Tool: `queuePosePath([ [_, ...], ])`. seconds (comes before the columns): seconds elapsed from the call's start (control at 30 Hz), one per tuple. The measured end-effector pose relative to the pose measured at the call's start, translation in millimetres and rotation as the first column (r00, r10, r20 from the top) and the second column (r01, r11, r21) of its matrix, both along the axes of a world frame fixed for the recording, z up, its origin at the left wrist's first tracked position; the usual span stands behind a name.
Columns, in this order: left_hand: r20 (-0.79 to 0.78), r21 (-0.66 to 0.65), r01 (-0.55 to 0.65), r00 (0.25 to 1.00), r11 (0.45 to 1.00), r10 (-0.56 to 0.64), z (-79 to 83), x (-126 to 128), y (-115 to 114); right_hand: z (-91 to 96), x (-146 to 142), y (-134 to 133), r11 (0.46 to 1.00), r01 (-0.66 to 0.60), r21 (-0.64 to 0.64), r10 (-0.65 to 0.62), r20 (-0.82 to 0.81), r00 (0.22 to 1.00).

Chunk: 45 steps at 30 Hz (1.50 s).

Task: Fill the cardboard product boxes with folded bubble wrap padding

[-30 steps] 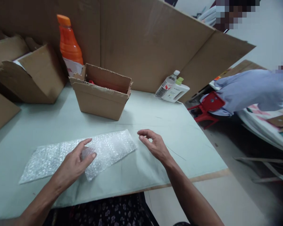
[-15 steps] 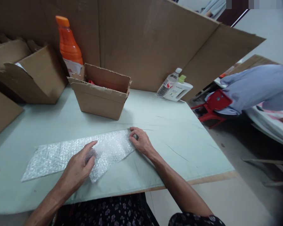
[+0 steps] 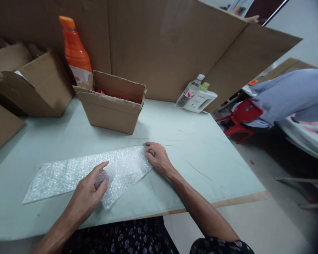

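Note:
A long sheet of bubble wrap [image 3: 69,173] lies flat on the pale green table [image 3: 175,141] in front of me. My left hand [image 3: 88,188] rests on its near middle, thumb and fingers curled round a small grey object that shows through the wrap. My right hand [image 3: 157,158] pinches the sheet's right end, fingers bent, with something small and dark between thumb and fingertips.
An open cardboard box [image 3: 112,102] stands behind the sheet, an orange bottle [image 3: 74,49] behind it. More cardboard boxes [image 3: 34,84] sit at the left. A clear bottle [image 3: 189,93] and white jug [image 3: 201,100] stand by the cardboard screen [image 3: 175,46]. A person in blue [image 3: 288,95] sits at right.
My right hand moved left from the bare table onto the right end of the bubble wrap and closed on it. My left hand stayed on the sheet, fingers curling in a little.

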<state>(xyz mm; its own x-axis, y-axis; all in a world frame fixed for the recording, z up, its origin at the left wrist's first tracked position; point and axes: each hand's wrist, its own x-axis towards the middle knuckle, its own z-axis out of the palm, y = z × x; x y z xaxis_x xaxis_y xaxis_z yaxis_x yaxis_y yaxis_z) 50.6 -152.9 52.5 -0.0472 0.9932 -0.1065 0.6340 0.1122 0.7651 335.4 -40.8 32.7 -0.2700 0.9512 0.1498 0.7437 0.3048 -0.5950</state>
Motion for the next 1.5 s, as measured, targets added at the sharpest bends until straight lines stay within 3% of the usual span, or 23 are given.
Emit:
queuePosePath([
  [0.2,0.0,0.029,0.022,1.0,0.999,-0.022,1.7,0.6,0.6,-4.5,8.3,-6.0,0.997,0.055,0.057,-0.055,-0.004,0.998],
  [0.33,-0.006,0.042,0.035,0.999,0.999,-0.034,1.7,3.9,1.6,-6.3,-1.5,-2.8,0.999,0.006,0.038,-0.009,0.081,0.997],
  [0.43,0.011,0.041,0.026,1.0,0.999,-0.027,3.2,4.4,-0.9,-3.5,-6.3,-2.4,1.0,-0.005,0.027,0.004,0.04,0.999],
  [0.77,0.066,0.009,-0.001,0.998,1.0,0.001,3.8,-6.2,-1.3,26.9,-3.3,-26.0,0.995,0.059,-0.075,-0.071,-0.168,0.983],
  [0.93,0.109,0.045,-0.084,0.991,0.995,0.079,23.1,-19.7,18.0,41.5,-10.1,-31.9,0.995,0.067,-0.073,-0.082,-0.22,0.972],
  [1.07,0.035,0.073,-0.094,0.995,0.993,0.092,32.0,-24.1,40.2,38.6,-11.8,-21.9,0.996,0.078,-0.053,-0.088,-0.231,0.969],
  [1.2,-0.138,0.016,-0.072,0.988,0.997,0.074,21.9,-24.2,56.5,24.3,-13.9,-7.8,0.992,0.094,-0.086,-0.104,-0.128,0.986],
  [1.33,-0.261,-0.077,-0.036,0.965,0.996,0.015,14.6,-22.5,61.0,14.2,-16.7,-1.6,0.997,0.077,-0.033,-0.076,0.024,0.997],
  [1.5,-0.266,-0.066,-0.026,0.964,0.997,0.008,21.2,-27.1,58.4,21.0,-18.6,-5.0,0.999,0.052,0.003,-0.052,0.065,0.996],
])
